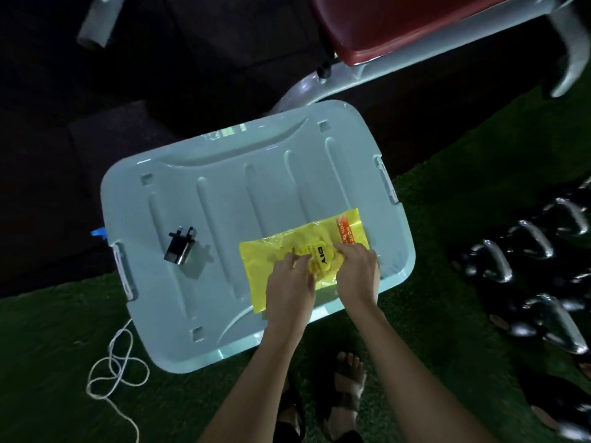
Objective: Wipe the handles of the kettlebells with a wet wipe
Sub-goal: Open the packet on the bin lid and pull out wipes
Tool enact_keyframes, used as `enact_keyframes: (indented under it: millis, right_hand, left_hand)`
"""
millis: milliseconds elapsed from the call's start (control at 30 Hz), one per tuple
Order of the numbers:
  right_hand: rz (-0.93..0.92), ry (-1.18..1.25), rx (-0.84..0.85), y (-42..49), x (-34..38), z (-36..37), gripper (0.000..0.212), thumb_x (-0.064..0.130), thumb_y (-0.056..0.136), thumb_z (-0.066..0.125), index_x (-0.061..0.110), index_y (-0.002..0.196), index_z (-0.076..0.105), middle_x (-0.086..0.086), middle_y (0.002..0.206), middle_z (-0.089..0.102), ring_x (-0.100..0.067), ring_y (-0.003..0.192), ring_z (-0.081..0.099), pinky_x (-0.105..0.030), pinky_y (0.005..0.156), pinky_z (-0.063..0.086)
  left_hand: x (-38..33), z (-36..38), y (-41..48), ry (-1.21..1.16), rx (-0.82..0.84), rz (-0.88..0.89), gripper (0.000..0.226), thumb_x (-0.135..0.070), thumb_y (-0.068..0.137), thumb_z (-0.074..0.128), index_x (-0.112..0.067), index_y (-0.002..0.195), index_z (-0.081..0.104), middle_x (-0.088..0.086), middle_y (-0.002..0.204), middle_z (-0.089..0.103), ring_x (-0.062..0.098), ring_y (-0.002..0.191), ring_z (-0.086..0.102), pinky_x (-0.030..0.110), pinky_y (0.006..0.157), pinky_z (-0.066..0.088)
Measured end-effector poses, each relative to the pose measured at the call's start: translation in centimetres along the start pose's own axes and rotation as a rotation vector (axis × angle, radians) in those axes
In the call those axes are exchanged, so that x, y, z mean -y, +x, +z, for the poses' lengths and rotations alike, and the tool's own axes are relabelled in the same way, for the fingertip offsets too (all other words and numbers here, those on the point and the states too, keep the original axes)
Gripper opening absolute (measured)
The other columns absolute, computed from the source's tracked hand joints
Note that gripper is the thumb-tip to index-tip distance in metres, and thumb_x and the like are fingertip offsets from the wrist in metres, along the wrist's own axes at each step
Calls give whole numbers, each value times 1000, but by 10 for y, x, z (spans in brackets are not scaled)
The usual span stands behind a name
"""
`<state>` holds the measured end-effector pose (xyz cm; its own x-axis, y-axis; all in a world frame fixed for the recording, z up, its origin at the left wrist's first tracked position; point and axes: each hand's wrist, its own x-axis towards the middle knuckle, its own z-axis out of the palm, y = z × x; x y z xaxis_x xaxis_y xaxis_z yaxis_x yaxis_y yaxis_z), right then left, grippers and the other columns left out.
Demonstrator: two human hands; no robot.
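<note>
A yellow wet wipe pack (271, 254) is seen lying flat on the near right part of a pale blue storage box lid (240, 193). The pack is grasped by both hands. The left hand (289, 282) is placed at the pack's middle, with curled fingertips pinching at the round label flap. The right hand (356, 270) is set just beside it, with fingers curled over the pack's right part. No wipe can be seen pulled out.

The kettlebells (559, 318) are lined up on the green turf (48, 362) to the right of the box, well apart from both hands. Their chrome handles (497, 262) are untouched.

A black plug adapter (179, 247) is seen on the left of the lid. A white cable (118, 362) is looped on the turf at near left. A red padded seat (415, 24) is seen at far right. A sandalled foot (350, 388) is seen near the box.
</note>
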<state>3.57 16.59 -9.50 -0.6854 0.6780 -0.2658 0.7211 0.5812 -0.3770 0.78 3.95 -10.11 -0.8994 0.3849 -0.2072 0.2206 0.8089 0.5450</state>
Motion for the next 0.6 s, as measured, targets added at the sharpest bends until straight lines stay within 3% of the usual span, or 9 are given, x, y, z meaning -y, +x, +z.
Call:
enact_keyframes:
  millis: [200, 433, 500, 600]
  right_hand:
    - [-115, -59, 73, 19, -29, -16, 64, -22, 81, 50, 23, 119, 76, -1, 120, 64, -24, 109, 47, -33, 90, 39]
    - [-171, -21, 124, 26, -42, -16, 65, -19, 80, 53, 28, 118, 77, 4, 121, 66, -22, 106, 50, -35, 91, 41]
    - [-176, -27, 128, 26, -43, -17, 65, -18, 80, 52, 28, 117, 77, 4, 121, 65, -21, 106, 51, -31, 89, 35]
    - [-168, -27, 141, 28, -40, -19, 62, -15, 81, 53, 29, 117, 77, 5, 120, 65, -20, 106, 52, -29, 87, 28]
  left_hand:
    - [-23, 28, 5, -79, -84, -80, 34, -37, 86, 77, -17, 113, 71, 2, 106, 65, 25, 95, 63, 36, 74, 56]
    - [-30, 36, 11, 0, -117, -98, 20, -29, 98, 66, -14, 93, 79, 4, 85, 69, 26, 80, 64, 32, 62, 46]
    - [-31, 35, 12, -108, -117, -159, 23, -29, 101, 62, -14, 91, 76, 2, 85, 71, 23, 80, 66, 32, 66, 46]
    - [-36, 18, 7, -499, -200, -430, 19, -40, 100, 64, -25, 88, 68, -11, 83, 72, 3, 78, 69, 19, 67, 53]
